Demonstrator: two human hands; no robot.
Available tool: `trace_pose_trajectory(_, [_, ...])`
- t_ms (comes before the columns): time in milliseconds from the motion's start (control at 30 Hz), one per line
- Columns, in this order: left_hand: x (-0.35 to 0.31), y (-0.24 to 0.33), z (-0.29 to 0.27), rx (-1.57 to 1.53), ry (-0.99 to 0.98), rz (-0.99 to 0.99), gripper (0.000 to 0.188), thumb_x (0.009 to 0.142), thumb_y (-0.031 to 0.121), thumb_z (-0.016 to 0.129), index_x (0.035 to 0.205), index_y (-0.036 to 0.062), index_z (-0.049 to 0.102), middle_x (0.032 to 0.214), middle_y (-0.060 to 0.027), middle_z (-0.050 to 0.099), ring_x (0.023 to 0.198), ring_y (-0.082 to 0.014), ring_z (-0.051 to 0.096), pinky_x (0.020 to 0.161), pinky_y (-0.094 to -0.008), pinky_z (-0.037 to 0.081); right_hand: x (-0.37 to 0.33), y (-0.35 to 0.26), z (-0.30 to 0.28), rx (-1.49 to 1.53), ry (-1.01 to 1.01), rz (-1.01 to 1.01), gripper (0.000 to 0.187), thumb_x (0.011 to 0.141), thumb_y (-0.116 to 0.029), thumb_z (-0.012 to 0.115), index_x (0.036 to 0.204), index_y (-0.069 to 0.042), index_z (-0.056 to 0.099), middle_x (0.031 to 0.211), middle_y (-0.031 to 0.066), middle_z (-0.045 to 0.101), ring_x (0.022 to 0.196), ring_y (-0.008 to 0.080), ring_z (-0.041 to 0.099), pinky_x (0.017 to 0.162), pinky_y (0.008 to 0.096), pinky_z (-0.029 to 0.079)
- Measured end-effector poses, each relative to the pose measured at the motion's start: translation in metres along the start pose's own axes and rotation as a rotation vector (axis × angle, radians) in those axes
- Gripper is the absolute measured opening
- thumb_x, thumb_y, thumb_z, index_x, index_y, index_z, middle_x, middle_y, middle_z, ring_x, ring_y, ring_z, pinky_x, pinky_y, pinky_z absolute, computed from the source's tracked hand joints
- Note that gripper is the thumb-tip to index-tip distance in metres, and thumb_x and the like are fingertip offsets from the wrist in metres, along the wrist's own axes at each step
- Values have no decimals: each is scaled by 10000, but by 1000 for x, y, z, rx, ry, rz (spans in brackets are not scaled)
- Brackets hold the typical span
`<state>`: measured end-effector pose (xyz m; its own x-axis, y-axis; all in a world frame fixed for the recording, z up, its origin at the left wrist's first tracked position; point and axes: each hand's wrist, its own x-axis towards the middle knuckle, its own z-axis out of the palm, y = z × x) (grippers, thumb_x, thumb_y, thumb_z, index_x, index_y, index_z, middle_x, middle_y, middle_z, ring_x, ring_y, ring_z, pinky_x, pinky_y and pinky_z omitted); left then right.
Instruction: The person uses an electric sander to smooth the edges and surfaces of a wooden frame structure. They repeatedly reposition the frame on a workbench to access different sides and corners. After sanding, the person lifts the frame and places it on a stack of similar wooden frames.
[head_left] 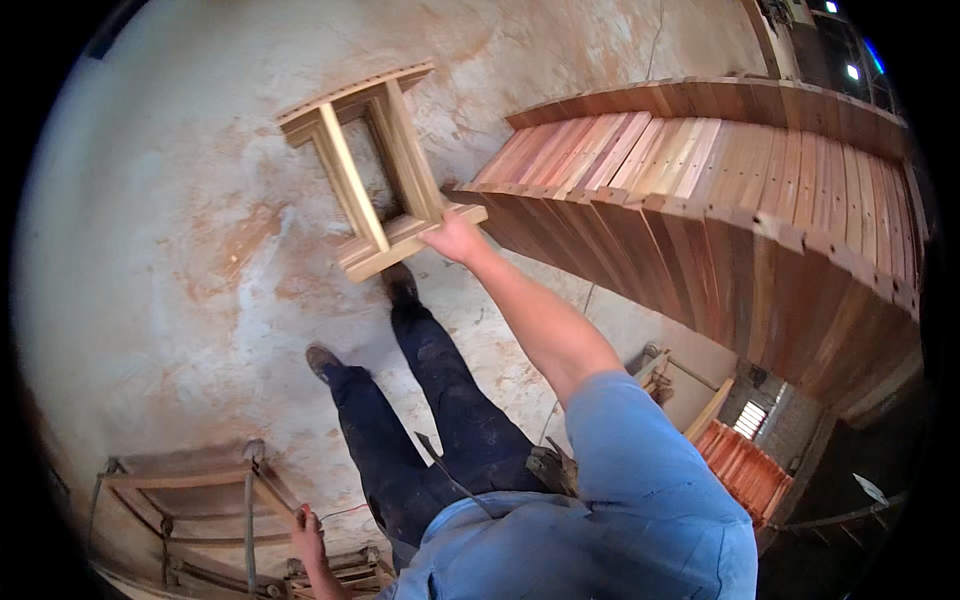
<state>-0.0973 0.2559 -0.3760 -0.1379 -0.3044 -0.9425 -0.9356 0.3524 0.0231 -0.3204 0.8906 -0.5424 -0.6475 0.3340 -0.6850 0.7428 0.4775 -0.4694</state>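
Observation:
My right hand (455, 238) is closed around the right part of the near rail of a pale wooden frame (350, 175). My right arm is stretched out ahead. The frame has two end rails joined by two slanting crosspieces, and more pieces of the same shape seem to lie against it. Small dark marks run along its far rail. At the lower left my left hand (310, 540) hangs low with its fingers curled. Something small and dark shows at those fingers, too small to name. A wooden rack (180, 480) stands just left of that hand.
On the right rises a long stack of reddish-brown wooden slats (640, 160), its near end close to the frame. Another stack of reddish slats (740, 465) stands at the lower right. My shoes (322, 362) rest on a stained, pale concrete floor (180, 230).

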Motion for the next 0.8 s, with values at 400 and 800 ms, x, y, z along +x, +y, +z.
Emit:
trace_pose_trajectory(400, [95,264,235,181,-218,562,525,932,186,627,1381,-44,484,1279,-234,608,1171,-296,600,1018,-385,452,139,30,4,-22,-45,166,781,728,-486,761,1149,146,578,1107,325,645,1054,403,644,904,428,503])
trace_pose_trajectory(800, [199,335,311,271,-160,697,702,933,347,627,1488,7,364,1499,-208,414,1342,-313,446,1080,-413,383,147,60,26,651,-213,157,578,862,-351,698,1265,49,591,1086,174,673,962,252,651,824,387,519])
